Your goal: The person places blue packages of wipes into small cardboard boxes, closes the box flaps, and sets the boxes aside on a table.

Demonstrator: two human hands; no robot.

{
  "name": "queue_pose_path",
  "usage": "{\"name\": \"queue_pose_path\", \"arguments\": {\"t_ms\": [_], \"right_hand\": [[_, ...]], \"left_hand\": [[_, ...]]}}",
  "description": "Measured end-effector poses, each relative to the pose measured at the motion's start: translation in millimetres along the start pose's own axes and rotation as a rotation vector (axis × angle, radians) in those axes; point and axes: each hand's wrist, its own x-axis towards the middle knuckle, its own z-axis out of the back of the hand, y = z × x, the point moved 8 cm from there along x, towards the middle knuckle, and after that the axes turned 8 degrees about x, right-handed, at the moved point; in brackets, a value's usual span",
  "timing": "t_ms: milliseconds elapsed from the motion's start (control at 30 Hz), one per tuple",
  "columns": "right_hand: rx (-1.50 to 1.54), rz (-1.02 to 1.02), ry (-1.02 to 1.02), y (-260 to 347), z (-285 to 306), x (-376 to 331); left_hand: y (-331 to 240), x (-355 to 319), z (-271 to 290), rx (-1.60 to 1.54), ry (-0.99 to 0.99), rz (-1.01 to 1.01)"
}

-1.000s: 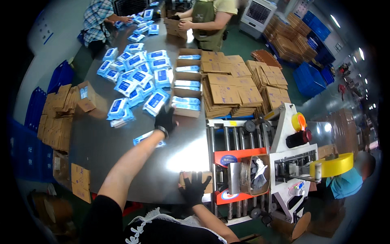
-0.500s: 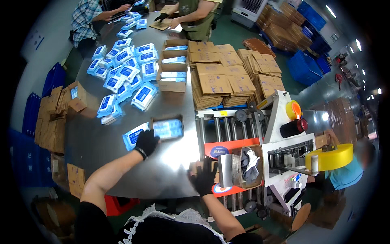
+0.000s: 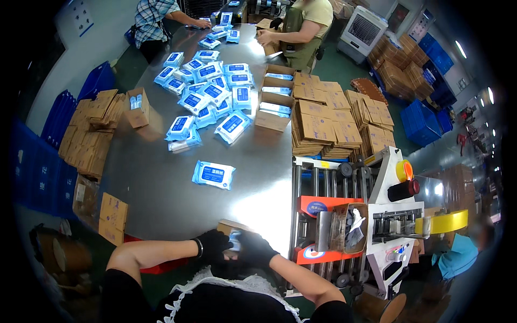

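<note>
Close to my body, at the table's near edge, stands a small cardboard box (image 3: 230,222) with blue and white packs inside. My left hand (image 3: 213,245), in a black glove, grips its left side. On its right side is my right hand (image 3: 257,249), also black-gloved, fingers bent around it. The gloves hide much of the box. Beyond it a single blue and white pack of wipes (image 3: 214,175) lies flat on the metal table (image 3: 161,202). Farther off is a loose heap of such packs (image 3: 214,93).
Filled open cartons (image 3: 272,121) stand beside stacks of flattened cartons (image 3: 323,126). A tape sealing machine (image 3: 385,204) with rollers and a yellow tape roll (image 3: 449,222) is on the right. Another carton (image 3: 138,107) sits at the left edge. Two co-workers work at the far end.
The box with packs has come toward my body from mid-table. My left hand moved back with it, and my right hand left the sealing machine's side to join it. The view has shifted.
</note>
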Motion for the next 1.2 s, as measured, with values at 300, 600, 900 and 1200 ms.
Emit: {"name": "queue_pose_path", "arguments": {"t_ms": [300, 600, 900, 1200], "right_hand": [[-0.094, -0.05, -0.146, -6, -23, 22], [-0.358, -0.134, -0.655, 18, -36, 19], [-0.401, -0.282, -0.718, -58, 43, -17], [-0.313, -0.282, -0.69, -88, 66, -50]], "left_hand": [[67, -17, -26, -0.141, -0.72, 0.39], [95, -2, -94, -0.51, -0.589, 0.57], [193, 226, 203, 0.019, -0.494, 0.653], [335, 329, 227, 0.441, -0.382, 0.734]]}}
